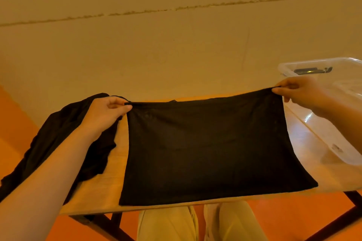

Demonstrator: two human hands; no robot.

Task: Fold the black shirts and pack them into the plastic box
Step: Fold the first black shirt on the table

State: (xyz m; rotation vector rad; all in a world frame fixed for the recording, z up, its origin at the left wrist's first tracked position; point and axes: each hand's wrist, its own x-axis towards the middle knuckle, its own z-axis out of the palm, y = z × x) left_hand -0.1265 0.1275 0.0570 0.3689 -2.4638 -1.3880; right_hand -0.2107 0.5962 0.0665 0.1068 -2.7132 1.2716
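Nearest the camera, the person's legs (195, 223) in pale trousers show under the front edge of a smooth light wooden surface (117, 162) on dark legs. A black shirt (205, 148), matte and soft, lies spread on that surface as a broad rectangle that widens toward its near hem, which lies along the front edge. Its far edge is lifted and pulled taut in a straight line between the two hands. The left hand (106, 112) has its grip pinched on the far left corner of the shirt, thumb against curled fingers. The right hand (301, 92) has its grip pinched on the far right corner in the same way. Under the left forearm a second black garment (58, 135) lies crumpled in loose folds and hangs over the left end of the surface. At the right stands the plastic box (323, 123), clear, glossy and round-cornered, just beside the shirt. Behind is a plain beige wall (176, 45) with a rough horizontal seam.
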